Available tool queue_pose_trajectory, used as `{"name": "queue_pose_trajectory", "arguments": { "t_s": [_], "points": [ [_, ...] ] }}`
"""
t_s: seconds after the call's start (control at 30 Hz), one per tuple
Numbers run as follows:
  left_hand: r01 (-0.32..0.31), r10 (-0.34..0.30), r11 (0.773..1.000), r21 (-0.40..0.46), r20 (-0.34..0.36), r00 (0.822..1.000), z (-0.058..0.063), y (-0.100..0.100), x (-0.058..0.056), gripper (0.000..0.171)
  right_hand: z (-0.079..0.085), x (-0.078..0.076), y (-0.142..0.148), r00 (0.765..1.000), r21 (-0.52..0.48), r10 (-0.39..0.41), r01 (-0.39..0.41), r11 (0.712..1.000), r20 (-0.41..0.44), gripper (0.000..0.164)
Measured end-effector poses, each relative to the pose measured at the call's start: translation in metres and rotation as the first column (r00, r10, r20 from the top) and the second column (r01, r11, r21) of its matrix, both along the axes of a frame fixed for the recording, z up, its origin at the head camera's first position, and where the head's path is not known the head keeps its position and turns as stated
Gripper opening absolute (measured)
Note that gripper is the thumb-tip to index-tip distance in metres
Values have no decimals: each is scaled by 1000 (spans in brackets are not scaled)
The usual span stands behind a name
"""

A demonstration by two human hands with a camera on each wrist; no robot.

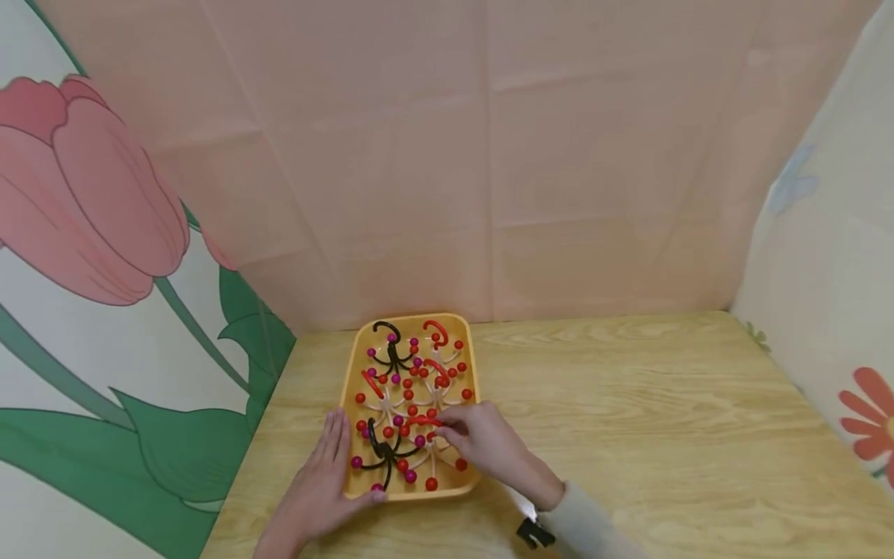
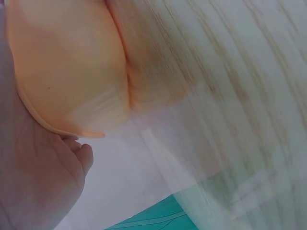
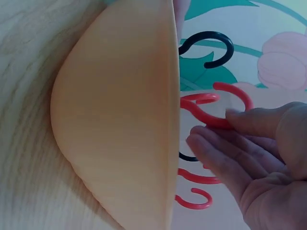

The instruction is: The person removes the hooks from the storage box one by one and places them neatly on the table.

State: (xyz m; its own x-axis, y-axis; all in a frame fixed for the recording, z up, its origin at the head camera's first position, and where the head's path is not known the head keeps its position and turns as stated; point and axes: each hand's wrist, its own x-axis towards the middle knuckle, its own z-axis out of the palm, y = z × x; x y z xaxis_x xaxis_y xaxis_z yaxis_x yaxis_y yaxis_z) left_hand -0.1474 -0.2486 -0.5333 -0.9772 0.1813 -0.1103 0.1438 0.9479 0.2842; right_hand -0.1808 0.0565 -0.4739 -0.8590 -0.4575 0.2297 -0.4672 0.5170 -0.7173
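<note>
A yellow tray [image 1: 462,491] holds several spider-like pieces with splayed legs tipped in red or purple balls and hooked handles on top. Two are black, like the front-left one [image 1: 386,450]; the others have pale legs and red hooks. My right hand [image 1: 489,446] pinches the red hook [image 3: 218,120] of the front-right piece between thumb and fingers. That piece's pale legs are inside the tray. My left hand [image 1: 317,473] rests against the tray's near left corner, fingers straight along its side and thumb at the front rim.
The tray stands on a wood-grain table [image 1: 628,419] near a pinkish back wall [image 1: 489,155]. On the left is a panel with a large tulip print [image 1: 105,194]. A small black clip [image 1: 535,533] lies near my right sleeve [image 1: 590,520].
</note>
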Motion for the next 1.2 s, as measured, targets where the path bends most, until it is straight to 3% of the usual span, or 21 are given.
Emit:
{"name": "queue_pose_trajectory", "arguments": {
  "t_s": [0.23,0.5,0.9,1.2],
  "points": [
    [5,-5,1000,-10,0,1000,-1,-1,-1,134,-2,0,0,1000,-55,-4,4,998,-1,10],
    [6,-6,1000,-10,0,1000,-2,1,1,133,6,2,6,1000,-110,15,-14,994,7,12],
    [-9,9,1000,6,-3,1000,-3,0,-2,133,30,-5,11,998,-217,44,-53,975,-48,15],
    [6,-6,1000,1,-37,999,-2,-2,-2,133,52,-13,23,1000,-260,21,-15,966,21,13]
  ]
}}
